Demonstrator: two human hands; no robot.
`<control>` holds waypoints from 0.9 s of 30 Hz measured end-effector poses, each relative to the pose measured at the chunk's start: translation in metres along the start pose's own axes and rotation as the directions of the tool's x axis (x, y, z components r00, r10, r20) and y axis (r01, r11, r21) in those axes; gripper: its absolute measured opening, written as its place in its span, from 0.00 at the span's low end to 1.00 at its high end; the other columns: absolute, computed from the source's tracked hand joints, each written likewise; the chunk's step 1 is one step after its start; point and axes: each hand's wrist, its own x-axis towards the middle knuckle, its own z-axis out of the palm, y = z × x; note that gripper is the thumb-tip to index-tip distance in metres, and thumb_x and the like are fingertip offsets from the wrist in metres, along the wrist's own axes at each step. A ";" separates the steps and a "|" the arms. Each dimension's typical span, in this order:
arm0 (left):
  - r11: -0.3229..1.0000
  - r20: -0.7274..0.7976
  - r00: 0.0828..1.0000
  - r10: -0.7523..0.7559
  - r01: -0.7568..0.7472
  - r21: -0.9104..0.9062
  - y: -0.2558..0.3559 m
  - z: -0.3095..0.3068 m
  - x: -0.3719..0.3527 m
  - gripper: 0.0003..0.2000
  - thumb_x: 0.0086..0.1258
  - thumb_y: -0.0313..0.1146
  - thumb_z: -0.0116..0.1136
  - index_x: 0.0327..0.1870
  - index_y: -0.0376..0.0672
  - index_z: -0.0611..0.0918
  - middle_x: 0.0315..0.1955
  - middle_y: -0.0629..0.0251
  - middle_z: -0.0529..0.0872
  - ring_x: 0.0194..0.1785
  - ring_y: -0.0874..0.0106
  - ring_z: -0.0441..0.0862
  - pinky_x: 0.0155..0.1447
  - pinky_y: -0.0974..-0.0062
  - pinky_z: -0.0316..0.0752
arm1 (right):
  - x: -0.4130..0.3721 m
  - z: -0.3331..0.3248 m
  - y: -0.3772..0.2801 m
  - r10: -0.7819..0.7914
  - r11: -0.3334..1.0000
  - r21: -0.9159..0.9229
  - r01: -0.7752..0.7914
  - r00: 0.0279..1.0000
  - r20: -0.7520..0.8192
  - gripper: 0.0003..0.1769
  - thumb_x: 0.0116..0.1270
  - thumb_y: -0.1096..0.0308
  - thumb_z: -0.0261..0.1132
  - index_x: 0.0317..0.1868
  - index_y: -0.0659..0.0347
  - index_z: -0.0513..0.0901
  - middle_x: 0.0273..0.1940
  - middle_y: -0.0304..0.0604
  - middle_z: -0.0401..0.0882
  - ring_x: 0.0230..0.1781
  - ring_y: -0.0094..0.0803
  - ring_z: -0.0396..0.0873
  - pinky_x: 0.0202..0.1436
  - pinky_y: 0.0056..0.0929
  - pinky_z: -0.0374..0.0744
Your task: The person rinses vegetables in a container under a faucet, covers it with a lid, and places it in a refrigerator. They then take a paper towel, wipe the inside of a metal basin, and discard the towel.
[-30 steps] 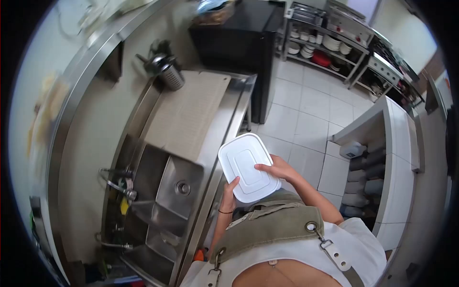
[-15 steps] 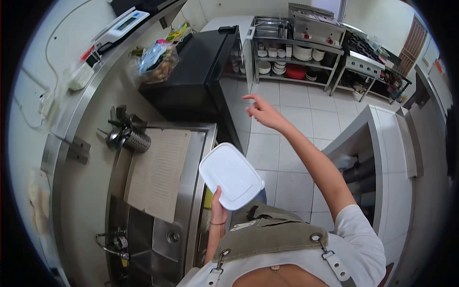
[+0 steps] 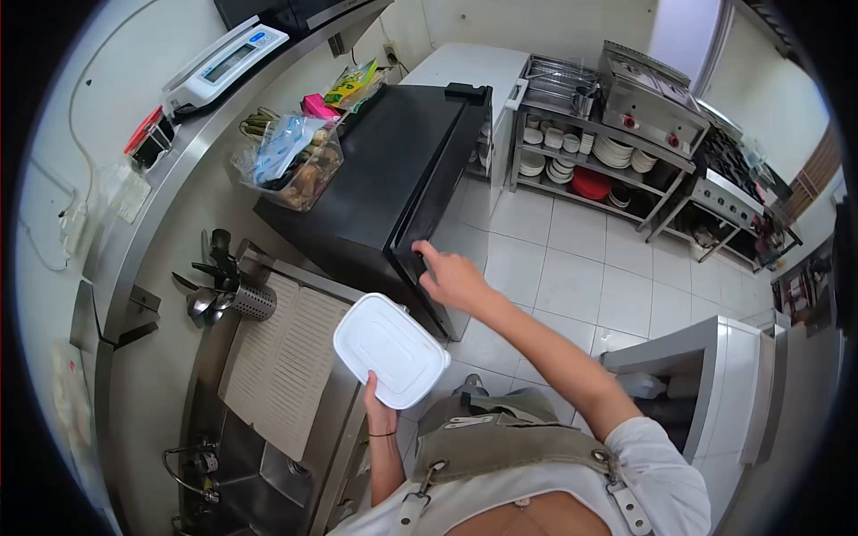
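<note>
My left hand [image 3: 379, 413] holds a white lidded container [image 3: 391, 350], its thumb on the lid and its other fingers hidden beneath. The container is between the sink counter and the black fridge [image 3: 357, 161]. My right hand [image 3: 454, 279] reaches to the near edge of the fridge door [image 3: 447, 170], which stands slightly ajar. Its index finger and thumb are apart at the edge, with the other fingers curled. Whether the fingertips touch the door is unclear.
At the left are a sink [image 3: 241, 460], a ribbed drying mat [image 3: 286, 357] and a utensil holder [image 3: 255, 302]. A bag of vegetables [image 3: 299, 170] lies on the fridge. Shelves with dishes [image 3: 590, 165] and a stove [image 3: 728, 196] stand beyond.
My right hand has moved left and down to the fridge door's edge. The container has shifted left and slightly down in view. The camera view has turned and moved toward the fridge.
</note>
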 end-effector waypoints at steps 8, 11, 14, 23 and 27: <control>0.993 -0.142 0.983 0.113 -0.109 0.036 -0.013 0.029 0.020 0.29 0.71 0.44 0.46 0.66 0.33 0.60 0.61 0.54 0.70 0.63 0.61 0.69 0.66 0.64 0.64 | -0.063 -0.066 0.063 0.056 0.965 0.251 -0.071 0.996 0.067 0.23 0.56 0.65 0.61 0.53 0.54 0.67 0.14 0.47 0.66 0.16 0.47 0.72 0.24 0.40 0.70; 0.989 -0.229 0.963 0.142 -0.149 -0.012 -0.043 0.057 0.020 0.29 0.70 0.44 0.48 0.65 0.31 0.61 0.62 0.57 0.69 0.64 0.64 0.67 0.67 0.68 0.61 | -0.093 -0.104 0.108 0.118 0.952 0.275 -0.135 0.990 0.077 0.24 0.57 0.66 0.62 0.55 0.54 0.68 0.13 0.42 0.60 0.13 0.38 0.65 0.23 0.33 0.68; 0.985 -0.267 0.954 0.135 -0.159 -0.071 -0.076 0.091 0.016 0.28 0.70 0.44 0.49 0.65 0.36 0.62 0.60 0.59 0.71 0.62 0.65 0.70 0.66 0.66 0.64 | -0.122 -0.140 0.147 0.182 0.924 0.337 -0.182 0.983 0.031 0.27 0.58 0.68 0.61 0.59 0.54 0.68 0.16 0.39 0.61 0.15 0.31 0.63 0.24 0.28 0.66; 0.952 -0.203 0.979 -0.007 -0.056 -0.301 -0.182 0.168 0.034 0.24 0.71 0.39 0.50 0.64 0.38 0.63 0.59 0.63 0.72 0.63 0.69 0.69 0.65 0.69 0.65 | -0.143 -0.229 0.274 0.422 0.828 0.483 -0.285 0.884 -0.202 0.28 0.71 0.49 0.47 0.65 0.56 0.63 0.19 0.34 0.60 0.18 0.20 0.61 0.23 0.21 0.62; 0.915 -0.211 0.976 -0.061 -0.030 -0.402 -0.226 0.187 0.065 0.23 0.72 0.40 0.49 0.63 0.38 0.64 0.59 0.64 0.72 0.62 0.70 0.69 0.65 0.72 0.66 | -0.128 -0.262 0.332 0.444 0.724 0.655 -0.216 0.873 -0.203 0.37 0.68 0.35 0.40 0.66 0.53 0.60 0.15 0.32 0.60 0.14 0.19 0.63 0.14 0.17 0.63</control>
